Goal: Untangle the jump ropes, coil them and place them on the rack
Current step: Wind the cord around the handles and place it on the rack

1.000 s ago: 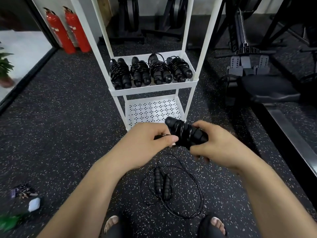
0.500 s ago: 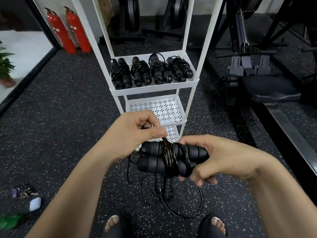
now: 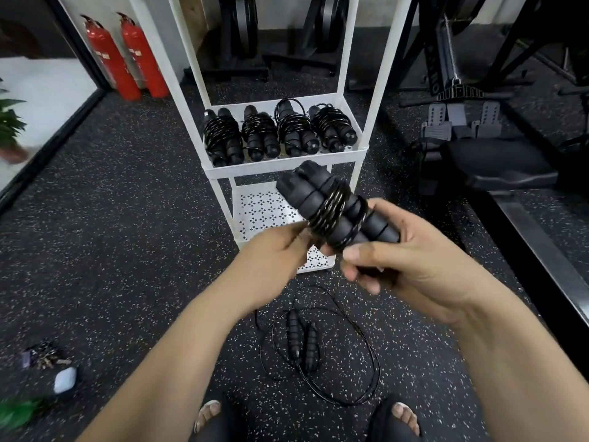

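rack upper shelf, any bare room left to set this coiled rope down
Upper shelf is crowded: four coiled ropes fill it side by side. The perforated shelf below shows bare room between the white posts, behind the held rope.

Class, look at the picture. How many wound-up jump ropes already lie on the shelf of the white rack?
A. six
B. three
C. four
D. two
C: four wound bundles lie side by side on the shelf of the rack. The fifth rope is held by the left hand and right hand, and the loose rope lies on the floor.
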Demonstrator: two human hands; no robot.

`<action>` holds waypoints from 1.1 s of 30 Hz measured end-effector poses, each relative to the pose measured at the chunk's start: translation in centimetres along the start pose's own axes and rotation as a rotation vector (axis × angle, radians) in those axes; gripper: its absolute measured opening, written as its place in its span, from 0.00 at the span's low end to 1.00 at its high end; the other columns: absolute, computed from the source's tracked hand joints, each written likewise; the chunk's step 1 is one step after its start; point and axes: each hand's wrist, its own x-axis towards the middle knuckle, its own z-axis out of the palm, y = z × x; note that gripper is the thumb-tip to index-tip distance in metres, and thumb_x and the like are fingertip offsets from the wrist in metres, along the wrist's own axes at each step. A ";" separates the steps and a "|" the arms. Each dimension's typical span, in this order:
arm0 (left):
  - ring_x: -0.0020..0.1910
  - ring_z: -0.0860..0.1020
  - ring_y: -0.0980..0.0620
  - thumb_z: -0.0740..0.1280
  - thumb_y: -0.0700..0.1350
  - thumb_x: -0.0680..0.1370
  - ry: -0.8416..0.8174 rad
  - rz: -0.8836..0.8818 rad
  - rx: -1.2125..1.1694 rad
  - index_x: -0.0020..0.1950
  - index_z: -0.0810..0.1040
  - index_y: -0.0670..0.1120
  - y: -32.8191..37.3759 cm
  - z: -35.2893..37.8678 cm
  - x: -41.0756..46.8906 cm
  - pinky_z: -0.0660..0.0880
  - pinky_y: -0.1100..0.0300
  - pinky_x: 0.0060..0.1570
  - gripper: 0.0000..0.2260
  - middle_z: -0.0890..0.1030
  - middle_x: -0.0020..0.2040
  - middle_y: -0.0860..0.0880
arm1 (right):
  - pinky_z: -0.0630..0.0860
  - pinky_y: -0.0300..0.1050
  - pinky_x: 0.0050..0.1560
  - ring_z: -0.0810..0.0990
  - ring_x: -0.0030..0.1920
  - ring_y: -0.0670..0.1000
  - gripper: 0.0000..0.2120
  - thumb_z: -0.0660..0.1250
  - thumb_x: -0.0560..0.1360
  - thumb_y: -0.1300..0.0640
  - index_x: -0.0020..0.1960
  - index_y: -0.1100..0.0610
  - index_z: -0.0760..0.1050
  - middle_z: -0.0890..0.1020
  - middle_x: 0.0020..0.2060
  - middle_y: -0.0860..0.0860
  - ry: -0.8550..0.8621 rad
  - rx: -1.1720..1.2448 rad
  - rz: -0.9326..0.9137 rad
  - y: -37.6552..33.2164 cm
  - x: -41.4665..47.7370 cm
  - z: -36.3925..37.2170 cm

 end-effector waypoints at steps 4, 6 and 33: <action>0.30 0.71 0.60 0.59 0.59 0.87 -0.091 0.066 0.277 0.46 0.78 0.58 0.5 0.9 -0.5 0.70 0.57 0.35 0.14 0.77 0.32 0.56 | 0.75 0.47 0.31 0.82 0.39 0.58 0.22 0.75 0.75 0.71 0.64 0.62 0.70 0.86 0.46 0.59 0.306 -0.138 -0.016 0.8 0.9 -0.6; 0.29 0.70 0.61 0.60 0.60 0.86 -0.127 0.076 0.360 0.48 0.80 0.58 0.6 0.9 -0.8 0.68 0.57 0.34 0.13 0.78 0.32 0.58 | 0.77 0.52 0.32 0.83 0.38 0.61 0.22 0.77 0.75 0.69 0.62 0.59 0.70 0.87 0.43 0.56 0.373 -0.282 0.022 1.5 1.2 -1.4; 0.37 0.71 0.48 0.79 0.58 0.72 -0.089 0.138 -0.141 0.44 0.86 0.48 0.8 -3.9 -1.0 0.69 0.58 0.40 0.14 0.79 0.37 0.41 | 0.72 0.41 0.33 0.81 0.41 0.53 0.20 0.74 0.77 0.72 0.63 0.59 0.72 0.83 0.47 0.59 -0.416 -0.381 0.314 -0.8 -1.5 -0.2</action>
